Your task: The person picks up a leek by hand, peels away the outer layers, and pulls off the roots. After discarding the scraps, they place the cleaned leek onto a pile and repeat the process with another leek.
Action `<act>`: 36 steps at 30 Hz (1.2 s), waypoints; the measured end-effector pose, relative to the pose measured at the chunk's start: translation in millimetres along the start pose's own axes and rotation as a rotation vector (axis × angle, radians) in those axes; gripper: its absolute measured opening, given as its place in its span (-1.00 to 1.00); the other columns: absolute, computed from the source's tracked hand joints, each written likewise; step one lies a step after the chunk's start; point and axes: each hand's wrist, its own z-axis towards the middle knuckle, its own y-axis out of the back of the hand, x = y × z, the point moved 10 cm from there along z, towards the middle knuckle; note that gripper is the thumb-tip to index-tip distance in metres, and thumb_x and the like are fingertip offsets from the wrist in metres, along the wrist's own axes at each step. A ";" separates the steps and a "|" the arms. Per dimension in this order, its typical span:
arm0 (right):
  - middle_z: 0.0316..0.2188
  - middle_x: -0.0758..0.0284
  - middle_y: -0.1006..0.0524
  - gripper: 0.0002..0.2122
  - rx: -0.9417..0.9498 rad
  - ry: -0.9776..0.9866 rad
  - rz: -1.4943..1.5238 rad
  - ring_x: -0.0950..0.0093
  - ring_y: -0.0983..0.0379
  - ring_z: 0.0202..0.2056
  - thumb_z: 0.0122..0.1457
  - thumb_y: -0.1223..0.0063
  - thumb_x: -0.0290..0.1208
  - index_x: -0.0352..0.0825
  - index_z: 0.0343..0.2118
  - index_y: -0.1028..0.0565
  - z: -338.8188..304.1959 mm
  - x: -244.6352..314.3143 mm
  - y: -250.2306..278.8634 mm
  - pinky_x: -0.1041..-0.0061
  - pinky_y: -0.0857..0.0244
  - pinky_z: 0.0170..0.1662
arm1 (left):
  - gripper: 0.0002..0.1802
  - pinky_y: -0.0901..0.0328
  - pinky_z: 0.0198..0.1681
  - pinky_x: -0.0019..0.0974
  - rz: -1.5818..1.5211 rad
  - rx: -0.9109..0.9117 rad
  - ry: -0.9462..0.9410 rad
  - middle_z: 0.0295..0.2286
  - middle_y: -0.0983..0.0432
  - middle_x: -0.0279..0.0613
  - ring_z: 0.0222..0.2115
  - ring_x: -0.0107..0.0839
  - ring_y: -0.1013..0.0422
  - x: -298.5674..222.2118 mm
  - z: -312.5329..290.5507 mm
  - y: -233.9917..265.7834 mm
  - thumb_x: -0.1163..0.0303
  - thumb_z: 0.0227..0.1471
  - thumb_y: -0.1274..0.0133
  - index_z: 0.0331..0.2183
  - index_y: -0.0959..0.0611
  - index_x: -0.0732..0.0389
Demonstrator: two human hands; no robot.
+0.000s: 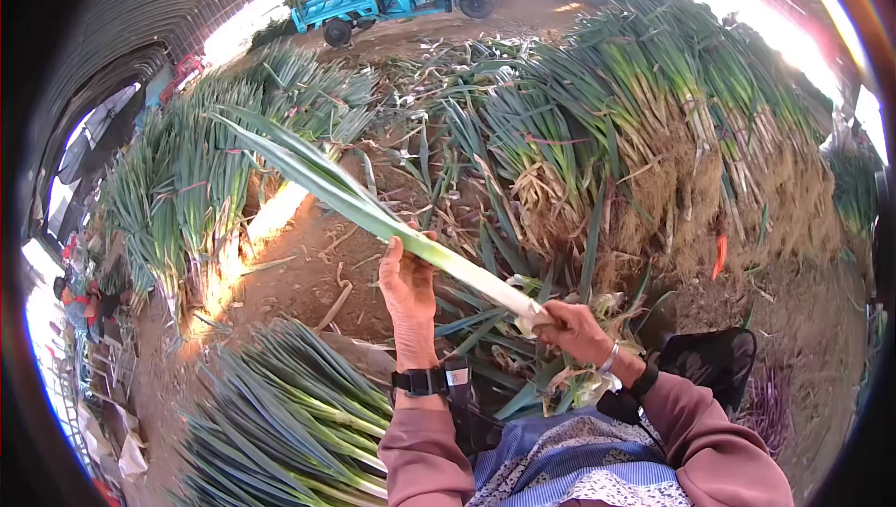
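Note:
A long leek [471,274] with green leaves and a white shank lies slantwise across both my hands. My left hand [408,285] is wrapped round it where green turns to white, the leaves fanning out beyond toward the upper left. Down at the white root end, my right hand [576,331] grips the shank with curled fingers. Peeled leaves and pale husks [523,358] lie below the leek, between my arms. Left of my left forearm is a pile of leeks [280,414] with their white ends toward me.
Bundles of leeks with shaggy roots [672,124] stand in a mass at the right. More tied bundles [187,185] stand at the left. A blue three-wheeled cart [373,5] is parked at the back. Leaf scraps litter the dirt floor [308,274].

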 end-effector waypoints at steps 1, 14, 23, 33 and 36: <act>-0.41 0.34 -0.55 -0.74 -0.342 0.213 -0.291 0.40 -0.49 -0.35 -0.04 -0.21 -0.34 -0.29 -0.27 -0.49 -4.9 21.9 25.7 0.43 -0.30 -0.31 | -0.54 -0.38 -0.32 -0.25 0.018 0.053 0.012 -0.25 -0.49 -0.13 -0.33 -0.33 -0.45 1.4 4.0 -4.9 0.23 0.00 -0.08 -0.10 -0.44 0.28; -0.49 0.39 -0.38 -0.63 -0.991 0.617 -1.014 0.37 -0.32 -0.39 -0.26 -0.19 -0.47 -0.21 -0.26 -0.49 -63.4 102.5 61.2 0.38 -0.17 -0.31 | -0.64 -0.39 -0.16 -0.01 -0.038 -0.034 0.250 -0.36 -0.52 0.02 -0.29 -0.10 -0.46 25.2 -1.6 25.1 0.50 -0.26 0.02 -0.29 -0.54 0.37; -0.46 0.37 -0.37 -0.60 -0.929 0.509 -0.888 0.35 -0.34 -0.35 -0.29 -0.27 -0.45 -0.23 -0.26 -0.51 -58.5 76.1 51.2 0.35 -0.18 -0.31 | -0.71 -0.39 -0.17 -0.02 0.071 -0.147 0.238 -0.36 -0.50 0.04 -0.30 -0.10 -0.45 35.6 0.8 49.1 0.58 -0.18 0.09 -0.30 -0.48 0.43; -0.68 0.56 -0.32 -0.62 0.277 -0.069 0.641 0.76 -0.14 -0.73 0.17 -0.01 -0.07 -0.38 -0.31 -0.50 -27.2 -2.7 -61.8 0.73 0.04 -0.69 | -0.70 -0.09 -0.51 -0.41 -0.488 0.234 0.557 -0.59 -0.31 -0.28 -0.59 -0.44 -0.17 79.3 -14.9 3.9 0.22 0.01 -0.02 -0.33 -0.52 0.27; -0.66 0.53 -0.33 -0.62 0.330 -0.021 0.701 0.77 -0.16 -0.69 0.17 0.02 -0.05 -0.37 -0.32 -0.46 -24.9 4.0 -71.3 0.72 0.01 -0.65 | -0.78 -0.04 -0.74 -0.56 0.035 0.145 0.622 -0.64 -0.30 -0.35 -0.71 -0.64 -0.14 108.6 -47.8 -17.2 0.44 -0.03 -0.07 -0.28 -0.48 0.30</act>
